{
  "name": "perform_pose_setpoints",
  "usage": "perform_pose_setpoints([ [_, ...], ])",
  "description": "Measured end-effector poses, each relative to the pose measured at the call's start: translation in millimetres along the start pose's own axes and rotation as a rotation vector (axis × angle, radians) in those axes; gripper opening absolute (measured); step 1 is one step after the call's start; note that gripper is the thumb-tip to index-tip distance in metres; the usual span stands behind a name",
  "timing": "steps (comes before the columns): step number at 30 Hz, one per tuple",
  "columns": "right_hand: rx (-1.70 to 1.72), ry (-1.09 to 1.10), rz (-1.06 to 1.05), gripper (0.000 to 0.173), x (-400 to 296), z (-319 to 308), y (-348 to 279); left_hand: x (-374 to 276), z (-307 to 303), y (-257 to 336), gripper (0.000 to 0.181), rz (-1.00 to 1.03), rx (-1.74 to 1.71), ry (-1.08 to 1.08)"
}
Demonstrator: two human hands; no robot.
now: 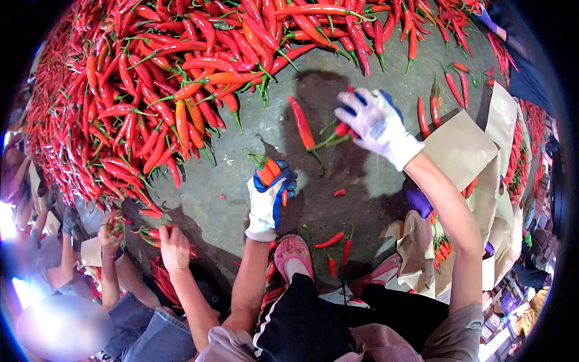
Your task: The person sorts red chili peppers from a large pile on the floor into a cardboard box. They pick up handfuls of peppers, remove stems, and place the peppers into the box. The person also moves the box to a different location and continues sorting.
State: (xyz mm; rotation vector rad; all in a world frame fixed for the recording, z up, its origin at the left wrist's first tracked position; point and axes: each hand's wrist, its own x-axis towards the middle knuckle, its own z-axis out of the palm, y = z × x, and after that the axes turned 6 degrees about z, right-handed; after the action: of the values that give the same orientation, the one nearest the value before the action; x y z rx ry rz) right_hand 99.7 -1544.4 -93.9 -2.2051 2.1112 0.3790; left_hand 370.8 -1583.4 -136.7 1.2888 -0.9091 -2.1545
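Note:
My left hand (268, 199), in a white and blue coated work glove, is closed around a few orange-red chili peppers (268, 172), their green stems pointing up past the thumb. To its upper right, my right hand (373, 120), gloved alike, reaches over the grey floor (226, 181) with fingers spread; red chilies with green stems (342, 130) lie under or against its fingers, and whether it grips them is unclear. A single red chili (300, 117) rests on the floor between the hands. Beyond them spreads a large heap of red chilies (181, 68).
Paper-lined bags (466, 149) holding chilies stand at my right. Loose chilies (330, 240) lie near my pink shoes (294, 255). At the left, a co-worker's bare hands (174, 249) handle chilies close to my left arm. Another person's gloved hand (486, 20) is at upper right.

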Motion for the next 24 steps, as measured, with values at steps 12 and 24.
perform_pose_setpoints([
  [12, 0.028, -0.096, -0.223, 0.044, 49, 2, -46, 13, -7, 4, 0.025, 0.185, -0.176, 0.234],
  [24, 1.802, 0.227, 0.658, 0.02, 77, -24, -24, 72, 29, 64, 0.035, 0.29, -0.34, 0.15],
])
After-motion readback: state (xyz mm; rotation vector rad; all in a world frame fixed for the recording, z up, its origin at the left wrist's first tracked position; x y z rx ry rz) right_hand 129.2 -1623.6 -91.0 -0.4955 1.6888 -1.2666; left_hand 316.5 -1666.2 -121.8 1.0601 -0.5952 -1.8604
